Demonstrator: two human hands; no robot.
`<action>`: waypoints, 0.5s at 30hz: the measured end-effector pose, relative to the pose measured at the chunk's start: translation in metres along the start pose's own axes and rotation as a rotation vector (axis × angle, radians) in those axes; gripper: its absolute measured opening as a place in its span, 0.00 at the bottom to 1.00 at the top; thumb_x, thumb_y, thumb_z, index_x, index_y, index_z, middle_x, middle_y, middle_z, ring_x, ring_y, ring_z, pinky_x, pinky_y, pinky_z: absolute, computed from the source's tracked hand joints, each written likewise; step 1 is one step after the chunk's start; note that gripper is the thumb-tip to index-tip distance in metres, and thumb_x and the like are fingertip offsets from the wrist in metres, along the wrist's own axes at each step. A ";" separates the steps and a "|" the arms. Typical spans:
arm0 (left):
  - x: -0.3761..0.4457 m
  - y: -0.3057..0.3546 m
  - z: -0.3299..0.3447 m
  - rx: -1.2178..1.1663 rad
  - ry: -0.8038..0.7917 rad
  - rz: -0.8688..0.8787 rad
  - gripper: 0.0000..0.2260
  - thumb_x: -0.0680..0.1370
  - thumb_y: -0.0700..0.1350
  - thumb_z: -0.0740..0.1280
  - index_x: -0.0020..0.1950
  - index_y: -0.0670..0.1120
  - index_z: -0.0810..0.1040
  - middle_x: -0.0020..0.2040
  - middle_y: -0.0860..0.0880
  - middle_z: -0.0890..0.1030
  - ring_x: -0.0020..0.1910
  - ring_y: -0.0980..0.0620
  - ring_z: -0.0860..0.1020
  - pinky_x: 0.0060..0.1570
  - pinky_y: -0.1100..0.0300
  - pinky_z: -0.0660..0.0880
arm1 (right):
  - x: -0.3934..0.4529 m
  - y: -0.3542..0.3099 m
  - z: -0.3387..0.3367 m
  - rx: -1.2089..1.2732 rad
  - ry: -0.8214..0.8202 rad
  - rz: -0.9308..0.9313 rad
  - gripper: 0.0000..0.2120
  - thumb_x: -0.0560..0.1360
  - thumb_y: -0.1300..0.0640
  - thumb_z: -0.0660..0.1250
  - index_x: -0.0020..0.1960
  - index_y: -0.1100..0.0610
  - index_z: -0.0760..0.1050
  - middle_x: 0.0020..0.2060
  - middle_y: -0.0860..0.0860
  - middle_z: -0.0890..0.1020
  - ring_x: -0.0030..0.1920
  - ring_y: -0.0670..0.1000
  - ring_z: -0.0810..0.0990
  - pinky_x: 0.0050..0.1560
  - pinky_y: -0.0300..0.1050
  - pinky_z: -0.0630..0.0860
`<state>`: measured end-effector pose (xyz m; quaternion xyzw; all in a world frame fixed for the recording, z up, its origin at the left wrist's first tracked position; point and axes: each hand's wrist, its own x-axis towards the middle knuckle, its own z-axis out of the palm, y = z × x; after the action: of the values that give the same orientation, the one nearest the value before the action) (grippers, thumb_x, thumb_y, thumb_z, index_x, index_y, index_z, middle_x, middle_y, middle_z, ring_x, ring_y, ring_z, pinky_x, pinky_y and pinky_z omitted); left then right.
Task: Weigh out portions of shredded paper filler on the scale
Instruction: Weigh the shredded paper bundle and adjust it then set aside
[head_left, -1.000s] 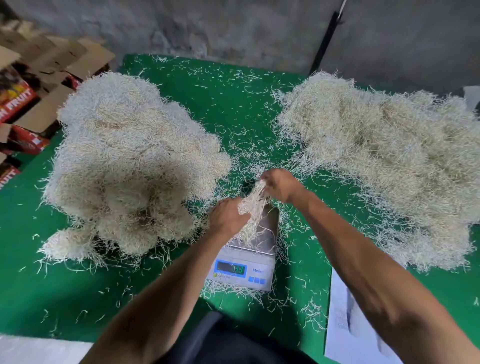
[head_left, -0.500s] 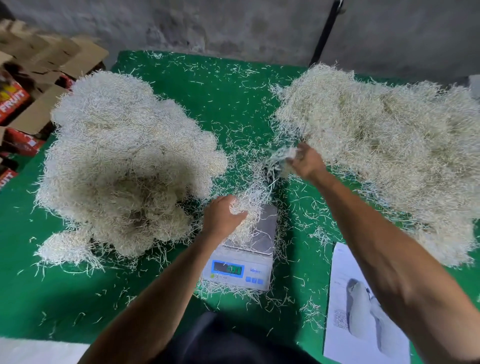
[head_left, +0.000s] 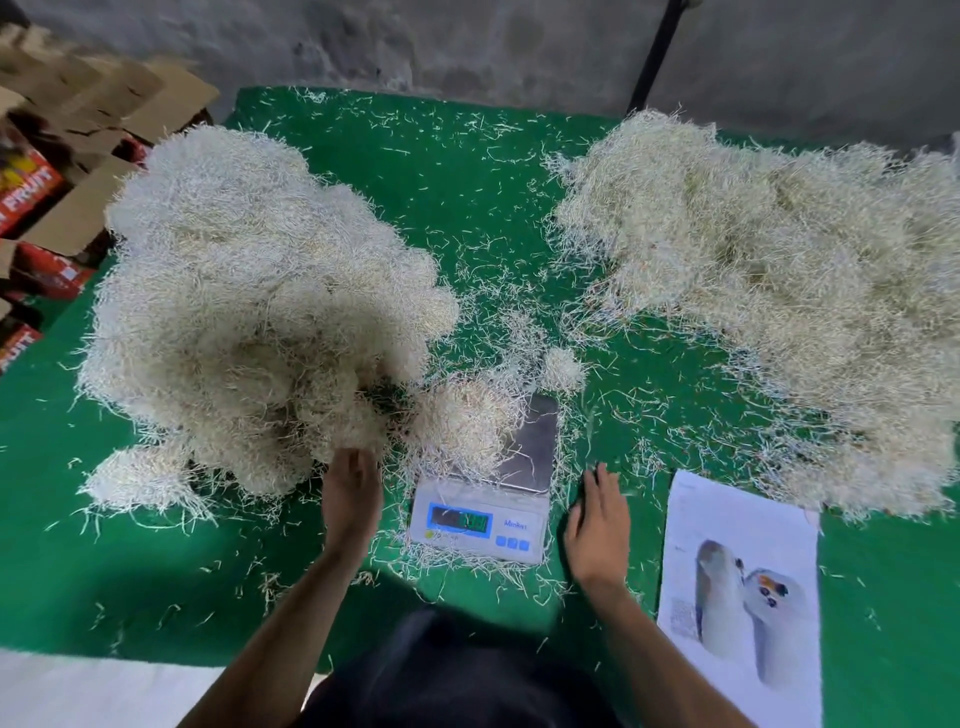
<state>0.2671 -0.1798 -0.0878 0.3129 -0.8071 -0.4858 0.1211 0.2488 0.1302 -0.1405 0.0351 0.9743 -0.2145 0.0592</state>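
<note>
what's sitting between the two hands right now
In the head view, the scale sits between the left hand and right hand, with a clump of shredded paper on its platform.

- Cream-white shredded paper (head_left: 457, 421) lies on the scale, between the hands.
- The scale (head_left: 480, 519) is white, with blue display and buttons.
- The table cover (head_left: 467, 171) is green.

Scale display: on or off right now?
On. The scale shows a lit blue display, with a clump of shredded paper on its platform. The digits are too blurred to read.
</note>
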 end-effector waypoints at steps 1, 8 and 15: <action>-0.009 -0.020 -0.001 0.062 -0.067 -0.078 0.14 0.84 0.44 0.59 0.39 0.43 0.71 0.33 0.47 0.74 0.31 0.52 0.70 0.30 0.58 0.67 | -0.009 -0.002 0.006 0.023 0.017 0.019 0.27 0.84 0.57 0.60 0.81 0.60 0.61 0.82 0.56 0.57 0.83 0.56 0.52 0.82 0.57 0.51; -0.041 -0.066 0.001 0.404 -0.241 -0.011 0.14 0.82 0.41 0.61 0.39 0.36 0.75 0.38 0.41 0.77 0.38 0.42 0.76 0.38 0.51 0.70 | -0.021 -0.009 0.016 0.025 0.021 0.092 0.27 0.84 0.57 0.59 0.81 0.59 0.61 0.83 0.54 0.55 0.83 0.53 0.49 0.83 0.54 0.45; -0.038 -0.064 -0.001 0.405 -0.218 -0.049 0.15 0.82 0.44 0.62 0.39 0.37 0.73 0.36 0.42 0.77 0.38 0.41 0.76 0.36 0.52 0.68 | -0.022 -0.009 0.017 0.029 0.025 0.098 0.27 0.84 0.57 0.59 0.81 0.59 0.61 0.83 0.53 0.55 0.83 0.53 0.49 0.83 0.55 0.45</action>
<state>0.3217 -0.1778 -0.1385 0.2959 -0.8887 -0.3476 -0.0441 0.2713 0.1136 -0.1490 0.0863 0.9689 -0.2250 0.0568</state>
